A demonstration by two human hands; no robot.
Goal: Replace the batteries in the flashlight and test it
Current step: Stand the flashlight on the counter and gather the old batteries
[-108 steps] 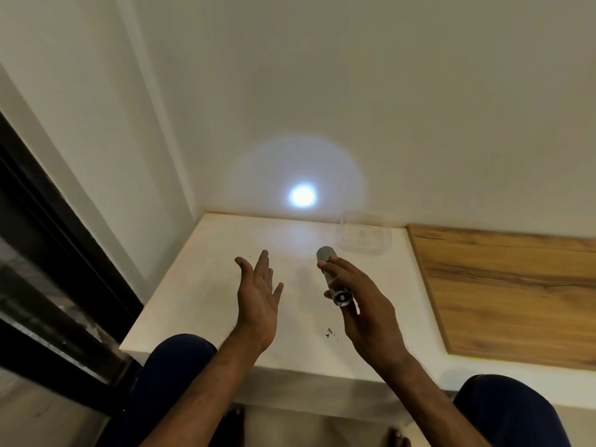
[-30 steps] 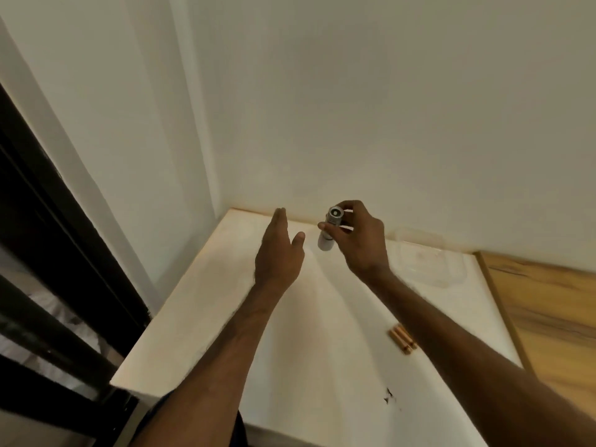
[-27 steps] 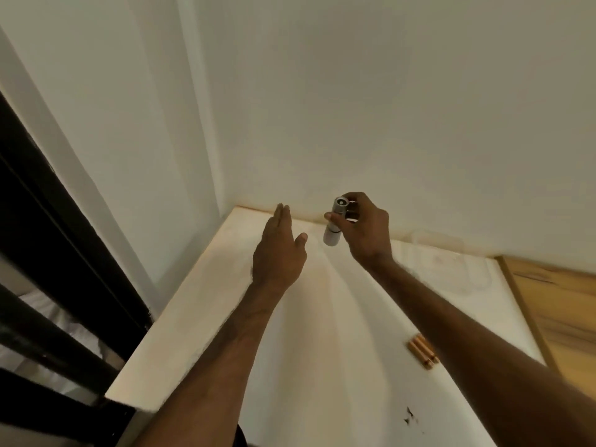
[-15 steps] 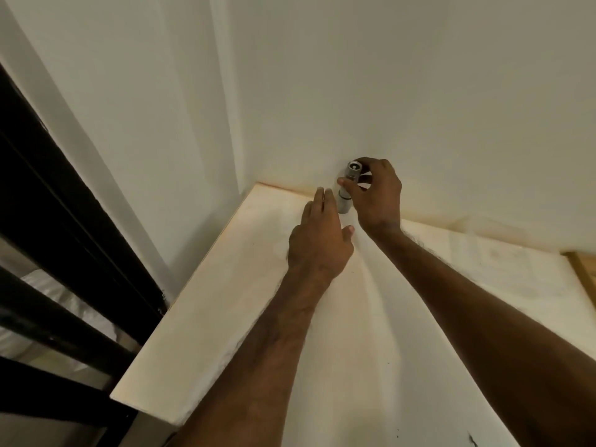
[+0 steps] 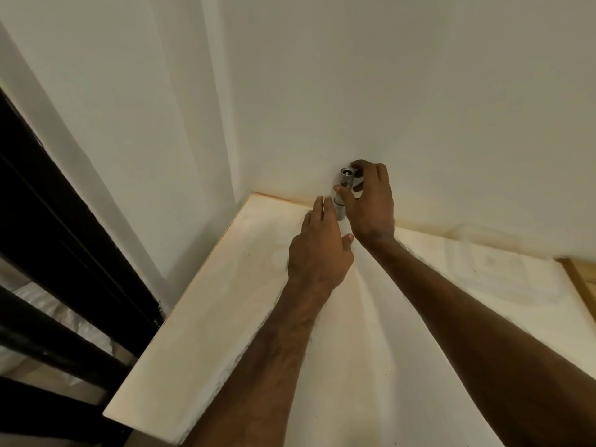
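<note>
A small silver flashlight stands upright, tail end up, at the back of the white table close to the wall. My right hand grips it from the right, with the thumb and fingers around its upper half. My left hand hovers flat just left of and below the flashlight, fingers together and holding nothing, its fingertips almost touching the barrel. No light beam shows on the wall. The batteries are out of view.
White walls meet in a corner behind the table's back left. A clear plastic container lies at the table's back right. A wooden surface adjoins at the right edge. A black frame stands to the left.
The beam on the wall from the earliest frame is gone. My right hand has carried the flashlight to the back of the table and turned it upright; my left hand followed alongside.
</note>
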